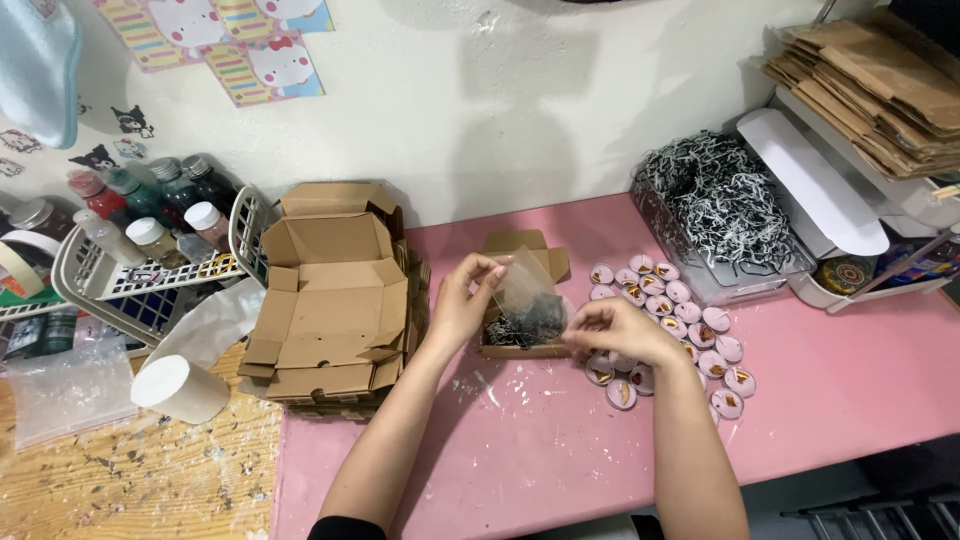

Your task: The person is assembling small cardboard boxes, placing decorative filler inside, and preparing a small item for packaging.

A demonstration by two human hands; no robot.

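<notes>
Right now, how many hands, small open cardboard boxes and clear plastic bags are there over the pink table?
Bare hand: 2, left and right
Small open cardboard box with shredded paper: 1
Clear plastic bag held above it: 1
Total: 4

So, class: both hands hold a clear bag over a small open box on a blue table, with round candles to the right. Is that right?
Not quite: the table is pink, not blue, as the head view shows. The left hand and right hand do hold the clear bag over the small open box, round candles beside.
</notes>
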